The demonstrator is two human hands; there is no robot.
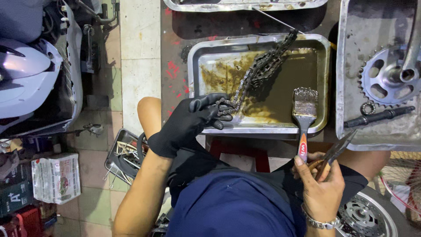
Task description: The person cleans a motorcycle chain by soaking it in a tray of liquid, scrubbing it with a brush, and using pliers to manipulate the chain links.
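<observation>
1. Head view, left side: the left hand [188, 123], in a black glove, is clenched on the lower end of a greasy chain [258, 72], pinching the links at the near left rim of the metal tray [258, 127].
2. Chain position: it runs up and to the right from the gloved fingers, across the tray's brown oily liquid, and its upper end lies over the tray's far right rim.
3. Right hand [322, 186]: bare, with a metal bracelet at the wrist, it sits below the tray's near right corner. It is closed around the handle of a paintbrush [304, 120] together with a thin pair of pliers or shears [335, 151]; which of the two tools it is cannot be told.
4. Paintbrush: its grey bristles rest inside the tray, to the right of the chain and apart from it; its handle crosses the near rim toward the hand.
5. Right of the tray: a second, larger pan [351, 131] holds a toothed sprocket [386, 77], a small ring-shaped part [367, 107] and a dark axle rod [379, 116].
6. Beyond the tray: the edge of another pan [245, 5].
7. Left of the tray: a tiled floor [140, 52], a scooter's pale body [30, 74], a box [56, 177] and a small tray of tools [123, 160].
8. Below the tray: the person's blue shorts [237, 206] and a brake disc [366, 215].
</observation>
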